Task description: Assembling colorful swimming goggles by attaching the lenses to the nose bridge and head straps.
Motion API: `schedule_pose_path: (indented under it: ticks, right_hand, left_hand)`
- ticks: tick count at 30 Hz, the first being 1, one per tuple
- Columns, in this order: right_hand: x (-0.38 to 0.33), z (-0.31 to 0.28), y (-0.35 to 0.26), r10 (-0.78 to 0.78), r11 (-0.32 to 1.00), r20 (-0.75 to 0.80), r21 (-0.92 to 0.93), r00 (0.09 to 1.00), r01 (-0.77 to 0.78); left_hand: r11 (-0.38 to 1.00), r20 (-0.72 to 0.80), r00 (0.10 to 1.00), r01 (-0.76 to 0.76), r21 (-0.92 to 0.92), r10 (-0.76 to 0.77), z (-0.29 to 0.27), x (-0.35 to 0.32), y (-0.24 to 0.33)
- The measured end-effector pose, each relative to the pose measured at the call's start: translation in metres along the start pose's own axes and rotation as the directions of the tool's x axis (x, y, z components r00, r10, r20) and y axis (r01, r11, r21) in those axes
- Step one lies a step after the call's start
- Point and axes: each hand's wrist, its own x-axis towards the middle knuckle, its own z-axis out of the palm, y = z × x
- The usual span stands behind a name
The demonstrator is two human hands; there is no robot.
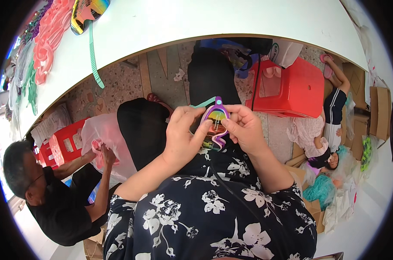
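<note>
Perhaps lettering on goggles (pixel 217 125), white bag (pixel 288 53)

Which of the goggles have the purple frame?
The goggles held between the left hand and the right hand. Their frame is purple; the other pair, lying on the white table, shows no purple.

Left hand (pixel 180 133) and right hand (pixel 247 131) pinch, close together

Dark top (pixel 192 208), white floral print (pixel 255 238); black trousers (pixel 211 78).
</note>
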Motion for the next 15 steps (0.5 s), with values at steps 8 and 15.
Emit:
schedule_pose_path:
  ticks: [8, 15]
  right_hand:
    - [0.005, 0.004, -0.006, 0.004, 1.000, 0.007, -0.015, 1.000, -0.004]
    - [0.009, 0.008, -0.011, -0.018, 0.997, 0.074, -0.077, 0.997, 0.024]
  left_hand:
    - [0.954, -0.123, 0.968, -0.186, 0.233, 0.219, 0.004, 0.005, 0.005]
    - [1.000, -0.210, 0.977, 0.016, -0.027, -0.021, 0.004, -0.007, 0.002]
